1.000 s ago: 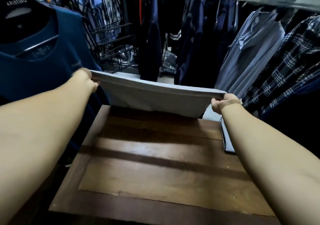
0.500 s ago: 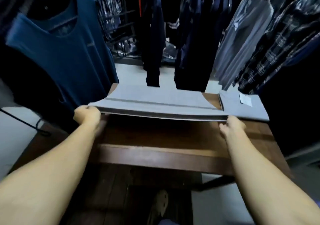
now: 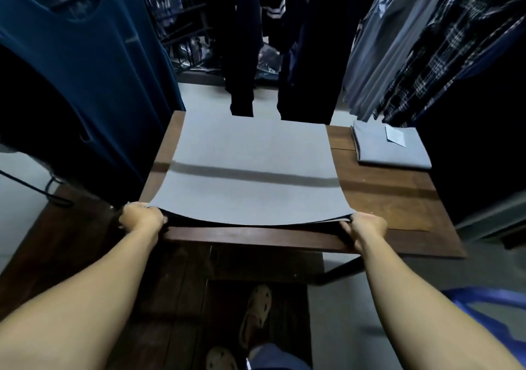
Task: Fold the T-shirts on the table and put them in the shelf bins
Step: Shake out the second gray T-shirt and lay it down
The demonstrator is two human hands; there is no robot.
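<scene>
A light grey T-shirt (image 3: 250, 164) lies spread over the left half of the brown wooden table (image 3: 392, 199), its near edge lifted a little off the wood. My left hand (image 3: 142, 217) grips the near left corner of that edge. My right hand (image 3: 367, 224) grips the near right corner. Both hands sit at the table's front edge. A second grey T-shirt (image 3: 390, 147), folded into a rectangle with a white tag on top, rests at the table's far right. No shelf bins are in view.
Hanging clothes crowd the table: a blue shirt (image 3: 85, 65) at left, dark garments (image 3: 304, 42) behind, grey and plaid shirts (image 3: 427, 42) at right. A wire rack (image 3: 182, 19) stands at the back. A blue plastic object (image 3: 489, 307) sits at lower right. My sandalled feet (image 3: 253, 312) are below.
The grey T-shirt came down from hanging in the air and now lies flat on the table. Both hands moved toward me to the front edge. My view tilted downward.
</scene>
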